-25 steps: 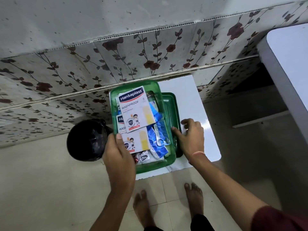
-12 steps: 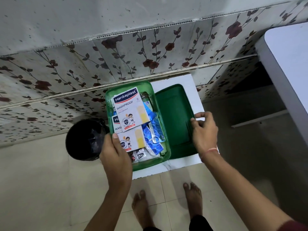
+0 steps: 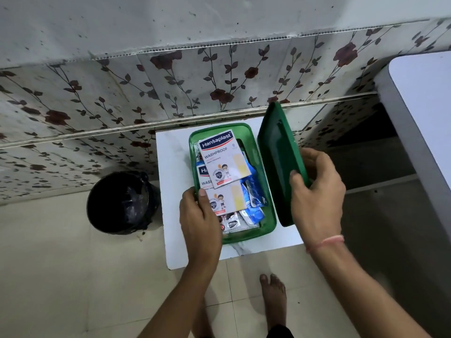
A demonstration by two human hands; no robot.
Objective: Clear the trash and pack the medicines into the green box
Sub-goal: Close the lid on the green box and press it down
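Note:
The green box (image 3: 264, 230) sits on a small white table (image 3: 174, 191), filled with white plaster packs (image 3: 223, 159), blue pouches (image 3: 255, 191) and small sachets. My left hand (image 3: 199, 223) grips the box's near left rim, thumb resting on the lower plaster pack. My right hand (image 3: 317, 191) holds the green lid (image 3: 277, 162) tilted up on edge just right of the box, its inner side facing the box.
A black bin (image 3: 122, 203) lined with a dark bag stands on the floor left of the table. A flowered tiled wall (image 3: 170, 76) runs behind. A white counter (image 3: 424, 113) juts in at the right. My bare feet (image 3: 272, 293) stand on the tiled floor below.
My right hand pulled the lid out from beside the box and raised it on edge to the box's right. The left hand stayed on the box rim.

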